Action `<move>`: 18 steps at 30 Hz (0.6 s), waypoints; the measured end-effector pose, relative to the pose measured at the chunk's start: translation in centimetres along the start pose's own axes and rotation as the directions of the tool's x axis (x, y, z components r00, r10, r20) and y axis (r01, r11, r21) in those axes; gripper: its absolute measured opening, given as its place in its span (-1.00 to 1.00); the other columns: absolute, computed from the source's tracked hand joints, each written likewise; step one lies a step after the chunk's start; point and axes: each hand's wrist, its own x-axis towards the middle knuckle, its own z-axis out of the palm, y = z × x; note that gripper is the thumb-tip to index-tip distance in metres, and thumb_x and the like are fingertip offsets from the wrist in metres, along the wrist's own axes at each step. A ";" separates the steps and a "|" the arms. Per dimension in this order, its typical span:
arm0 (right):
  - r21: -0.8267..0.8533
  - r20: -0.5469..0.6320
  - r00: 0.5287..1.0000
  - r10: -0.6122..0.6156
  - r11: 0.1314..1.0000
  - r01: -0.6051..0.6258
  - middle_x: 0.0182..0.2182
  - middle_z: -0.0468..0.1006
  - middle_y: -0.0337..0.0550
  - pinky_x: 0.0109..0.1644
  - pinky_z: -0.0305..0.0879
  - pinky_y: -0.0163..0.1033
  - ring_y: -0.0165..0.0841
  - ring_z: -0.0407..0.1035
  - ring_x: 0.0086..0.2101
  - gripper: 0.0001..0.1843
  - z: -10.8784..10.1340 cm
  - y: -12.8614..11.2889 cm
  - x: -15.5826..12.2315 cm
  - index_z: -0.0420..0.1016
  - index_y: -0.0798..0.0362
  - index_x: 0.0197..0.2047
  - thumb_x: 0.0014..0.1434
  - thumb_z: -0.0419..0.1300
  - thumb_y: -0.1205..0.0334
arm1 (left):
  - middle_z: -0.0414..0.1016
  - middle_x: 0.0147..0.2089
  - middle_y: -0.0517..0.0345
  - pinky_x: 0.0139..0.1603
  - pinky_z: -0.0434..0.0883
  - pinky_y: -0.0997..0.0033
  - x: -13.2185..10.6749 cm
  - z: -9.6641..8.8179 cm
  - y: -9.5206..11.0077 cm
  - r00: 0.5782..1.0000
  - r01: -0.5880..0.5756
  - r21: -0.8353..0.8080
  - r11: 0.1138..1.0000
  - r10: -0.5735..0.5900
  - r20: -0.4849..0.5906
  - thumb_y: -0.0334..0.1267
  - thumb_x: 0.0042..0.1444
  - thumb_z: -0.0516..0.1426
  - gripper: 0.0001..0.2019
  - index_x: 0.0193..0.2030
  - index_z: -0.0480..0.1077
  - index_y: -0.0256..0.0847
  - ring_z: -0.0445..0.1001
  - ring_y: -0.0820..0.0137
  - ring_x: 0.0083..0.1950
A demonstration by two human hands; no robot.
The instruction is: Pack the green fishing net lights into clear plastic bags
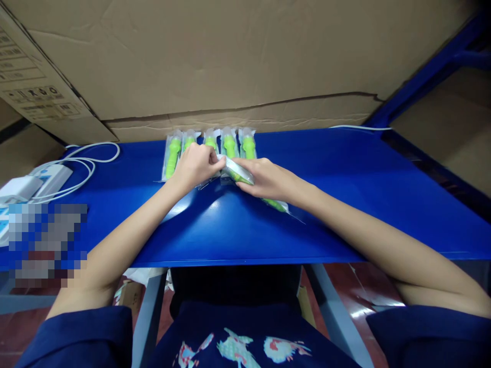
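Both hands meet over the blue table point(345, 194) near its far edge. My left hand point(195, 164) is closed, pinching the top end of a clear packet with a green item inside point(240, 175). My right hand point(264, 179) is wrapped round the same packet, whose lower end point(276, 205) sticks out under the palm. Behind the hands, a row of several matching green packets point(230, 145) lies side by side on the table, partly hidden by my left hand.
Brown cardboard boxes point(230, 61) wall off the back of the table. At the left lie a white device point(49, 176) and coiled white cable point(92, 153). A blue metal frame point(422, 76) runs along the right. A blurred patch covers the near left corner.
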 end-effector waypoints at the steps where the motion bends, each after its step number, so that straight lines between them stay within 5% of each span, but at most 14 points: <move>1: 0.001 -0.014 1.000 -0.007 1.000 0.007 0.08 0.68 0.13 -0.08 0.51 -0.07 0.05 0.62 0.00 -0.31 0.0 0.0 0.0 0.36 0.06 0.47 0.29 0.24 0.30 | 0.38 -0.62 0.20 -0.32 0.43 0.28 0.0 -0.1 -0.1 1.000 -0.017 -0.039 0.999 0.016 -0.014 -0.14 0.10 0.32 -0.67 -0.59 0.35 -0.14 0.35 0.37 -0.53; 5: 0.006 -0.066 0.998 0.004 1.000 -0.004 0.12 0.67 0.14 -0.02 0.52 -0.04 0.05 0.61 0.01 -0.28 -0.1 0.3 0.1 0.32 0.06 0.51 0.30 0.23 0.28 | 0.52 -0.54 0.18 -0.32 0.45 0.34 0.0 -0.4 -0.1 1.000 -0.028 -0.179 0.983 0.030 0.007 -0.10 0.21 0.26 -0.68 -0.51 0.43 -0.16 0.45 0.39 -0.49; 10: 0.053 -0.113 0.993 0.024 0.998 -0.018 0.16 0.64 0.20 0.03 0.48 -0.05 0.06 0.59 0.04 -0.30 -0.4 0.9 0.5 0.41 0.16 0.45 0.27 0.25 0.23 | 0.66 -0.38 0.07 -0.25 0.55 0.40 0.3 -0.1 -0.2 0.991 0.116 -0.498 0.860 -0.063 0.122 -0.19 0.31 0.21 -0.80 -0.33 0.48 -0.21 0.60 0.39 -0.36; 13: 0.125 -0.135 0.991 0.025 0.992 -0.008 -0.03 0.70 0.12 -0.07 0.42 -0.11 -0.09 0.59 -0.15 -0.34 -0.5 1.3 0.7 0.50 0.20 0.38 0.25 0.27 0.18 | 0.68 -0.30 0.03 -0.16 0.60 0.41 0.6 0.4 -0.7 0.984 0.157 -0.608 0.778 -0.073 0.162 -0.28 0.30 0.21 -0.89 -0.27 0.46 -0.22 0.64 0.40 -0.29; 18: 0.349 -0.093 0.992 0.080 0.936 -0.043 -0.31 0.68 -0.09 -0.26 0.25 -0.23 -0.32 0.40 -0.40 -0.34 -0.9 2.2 0.9 0.60 0.22 0.28 0.20 0.33 0.03 | 0.67 -0.27 0.03 -0.21 0.54 0.43 0.6 0.7 -1.0 0.996 0.085 -0.552 0.829 -0.061 0.062 -0.30 0.16 0.31 -0.88 -0.29 0.46 -0.22 0.59 0.42 -0.29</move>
